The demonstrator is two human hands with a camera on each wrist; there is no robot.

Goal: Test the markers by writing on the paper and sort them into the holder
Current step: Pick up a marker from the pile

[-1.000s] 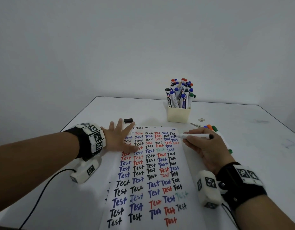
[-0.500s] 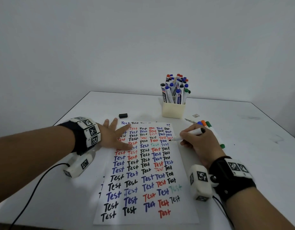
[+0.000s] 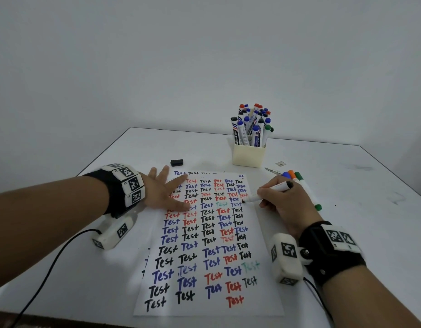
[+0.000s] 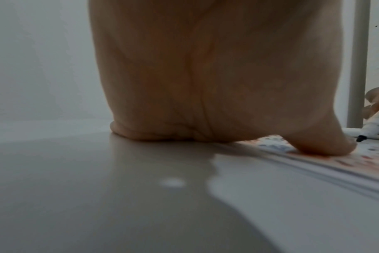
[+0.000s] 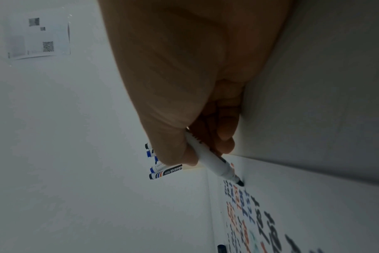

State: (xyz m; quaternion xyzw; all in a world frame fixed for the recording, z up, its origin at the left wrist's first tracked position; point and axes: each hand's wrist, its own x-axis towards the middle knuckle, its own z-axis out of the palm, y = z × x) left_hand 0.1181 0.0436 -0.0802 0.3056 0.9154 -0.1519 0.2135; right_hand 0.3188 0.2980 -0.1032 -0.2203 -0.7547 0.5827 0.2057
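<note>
Right hand (image 3: 285,204) is pinching a black marker (image 3: 267,192) in a writing hold, fingers curled round the white barrel, heel of the hand resting on the table (image 3: 346,185). The uncapped tip is pointing away from the grip toward the paper (image 3: 204,233) and touching it at the right margin, apparently to start a fresh test word in the little blank strip left there. The sheet edge is lying almost under the tip, so the stroke room looks tight; drifting outward would mark the table.

Left hand (image 3: 162,192) is lying flat across from the grip, fingers spread, thumb pressing on the sheet, likely holding it steady.

Just behind the writing hand, loose markers (image 3: 297,178) are waiting untested. Beyond the grip, well apart, the holder (image 3: 248,156) is standing crowded with markers. A black cap (image 3: 176,162) is lying past the left fingers.
</note>
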